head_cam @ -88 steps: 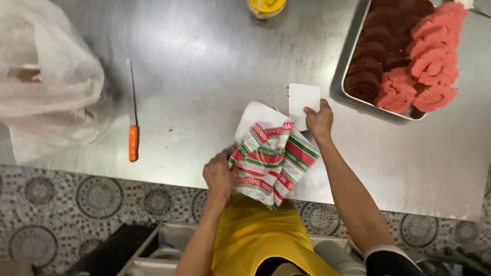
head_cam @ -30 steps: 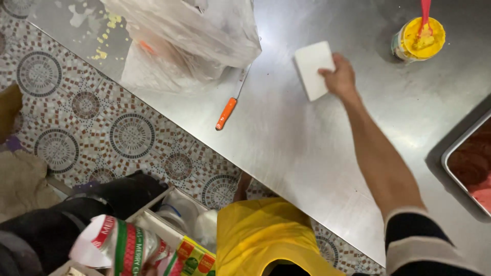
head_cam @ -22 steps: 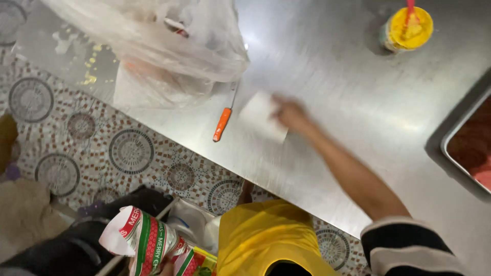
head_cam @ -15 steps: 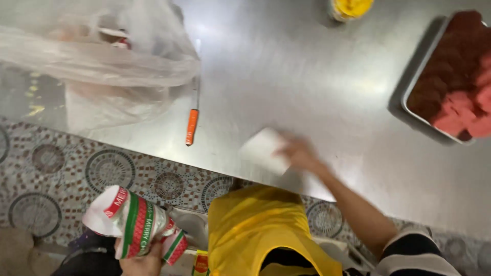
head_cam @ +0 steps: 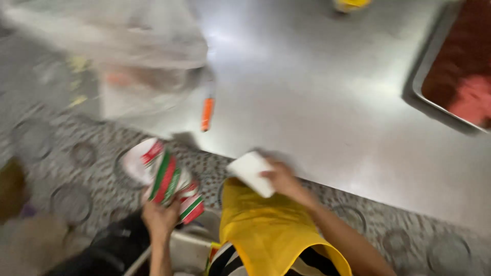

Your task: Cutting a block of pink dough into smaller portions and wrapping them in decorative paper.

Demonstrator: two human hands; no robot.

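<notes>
Here, left hand point(head_cam: 159, 219) clutching crumpled striped paper bags point(head_cam: 166, 179), right hand point(head_cam: 280, 179) gripping flat white pad point(head_cam: 250, 173), steel table point(head_cam: 317, 102).

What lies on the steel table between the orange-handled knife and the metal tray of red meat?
In the head view, nothing: between the orange-handled knife and the metal tray there is only bare, shiny steel table.

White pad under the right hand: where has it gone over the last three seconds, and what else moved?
The right hand slid the white pad across the steel table to its near edge. The left hand carried the striped packet off the table, down to the left. The orange-handled knife, plastic bag and meat tray stayed put.
</notes>
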